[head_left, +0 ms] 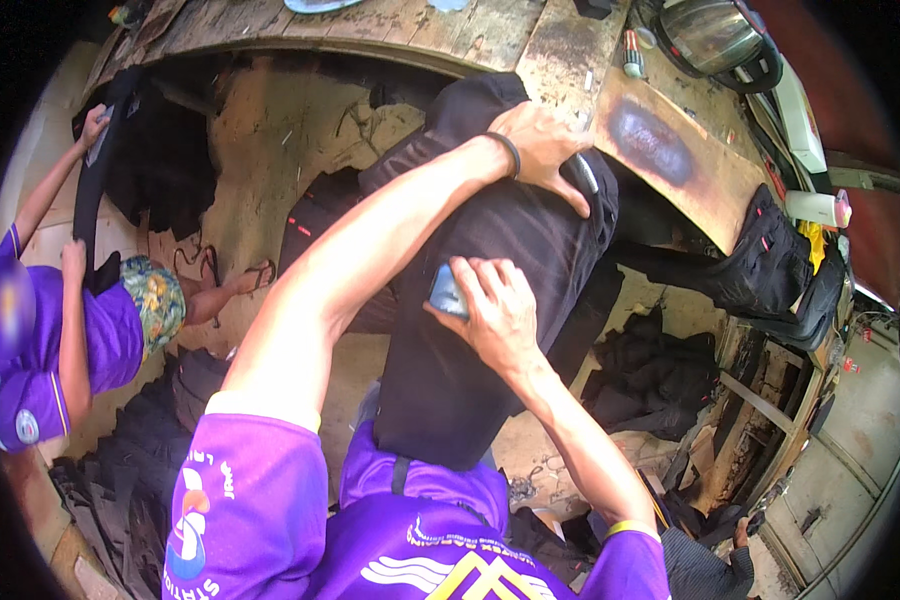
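A black garment (450, 340), which looks like trousers, is spread from my lap up over a rounded support at the table's edge. Faint lighter streaks run across its cloth. My right hand (495, 310) grips a small blue-grey pad (448, 290) and presses it on the middle of the garment; whether it is sandpaper or a block I cannot tell. Farther up, my left hand (545, 150) lies on the garment's far end, fingers spread and thumb apart. Beside its thumb is a small whitish strip (586, 174) whose kind is unclear.
A worn wooden table (400, 50) curves across the far side, with a metal kettle-like pot (705, 35) at right. More black garments (760, 260) hang over its right edge; a dark cloth pile (650, 375) lies below. At left a co-worker (90, 320) holds black cloth (95, 190).
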The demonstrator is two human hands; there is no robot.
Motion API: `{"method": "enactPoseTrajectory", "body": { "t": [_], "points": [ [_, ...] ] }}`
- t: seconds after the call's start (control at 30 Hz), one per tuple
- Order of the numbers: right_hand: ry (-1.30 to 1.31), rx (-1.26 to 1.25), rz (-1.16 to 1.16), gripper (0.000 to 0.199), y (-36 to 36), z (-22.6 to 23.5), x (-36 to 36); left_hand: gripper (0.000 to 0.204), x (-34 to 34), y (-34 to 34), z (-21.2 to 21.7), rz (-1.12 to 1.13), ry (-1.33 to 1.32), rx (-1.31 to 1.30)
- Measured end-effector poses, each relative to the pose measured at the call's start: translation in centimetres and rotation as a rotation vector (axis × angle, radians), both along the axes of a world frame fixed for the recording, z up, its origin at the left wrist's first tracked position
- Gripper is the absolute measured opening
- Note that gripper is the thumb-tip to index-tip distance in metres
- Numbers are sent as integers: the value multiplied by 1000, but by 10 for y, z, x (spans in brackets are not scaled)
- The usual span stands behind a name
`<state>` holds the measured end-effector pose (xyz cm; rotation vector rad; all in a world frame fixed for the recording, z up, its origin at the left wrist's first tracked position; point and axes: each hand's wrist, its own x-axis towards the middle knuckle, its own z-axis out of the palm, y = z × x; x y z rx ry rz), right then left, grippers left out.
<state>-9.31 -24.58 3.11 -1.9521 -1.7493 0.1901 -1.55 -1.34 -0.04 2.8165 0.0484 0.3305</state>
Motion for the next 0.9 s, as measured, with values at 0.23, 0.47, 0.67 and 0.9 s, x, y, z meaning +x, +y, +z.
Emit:
{"method": "enactPoseTrajectory", "body": {
  "t": [0.23,0.47,0.67,0.9],
  "points": [
    [4,67,-147,62,56,2,58,96,7,6,4,-1,152,-24],
    [143,-92,-83,71,-65,-34,-74,99,10,4,3,40,190,2],
    [268,-182,167,66,-62,19,-66,101,10,5,9,34,191,-10],
    [60,-89,-192,63,-6,-30,4,101,11,7,2,68,212,-21]
  ]
}}
